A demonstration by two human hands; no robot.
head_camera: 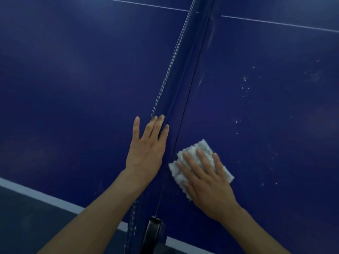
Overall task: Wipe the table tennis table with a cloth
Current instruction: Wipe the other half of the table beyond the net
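- Pressing the cloth (202,149) flat to the table (275,125) just right of the net (176,70), the right hand (207,180) lies with its fingers straight and slightly spread; nothing is pinched.
- With only a flat palm holding it, the cloth could bunch or slip out on a fast stroke (a smooth top gives it little to bite on).
- Pale specks (245,85) dot the surface further right of the net. A hurried pass may smear or scatter them rather than lift them.
- The left hand (146,149) rests open against the net's left side, fingers straight, apparently leaning it away. If it lets go, the net could swing back over the strip being wiped, or the cloth could snag on the mesh.
- Stroking towards the clamp (154,230) at the net's near end risks knocking knuckles on it.
- Cloth: white, soft, bumpy weave, folded into a rough rectangle.
- Table: dark blue, hard, matt, faintly scuffed, with a white edge line (36,194) left of the net.
- Net: dark, limp mesh with a pale stitched band; the clamp looks black and rigid.
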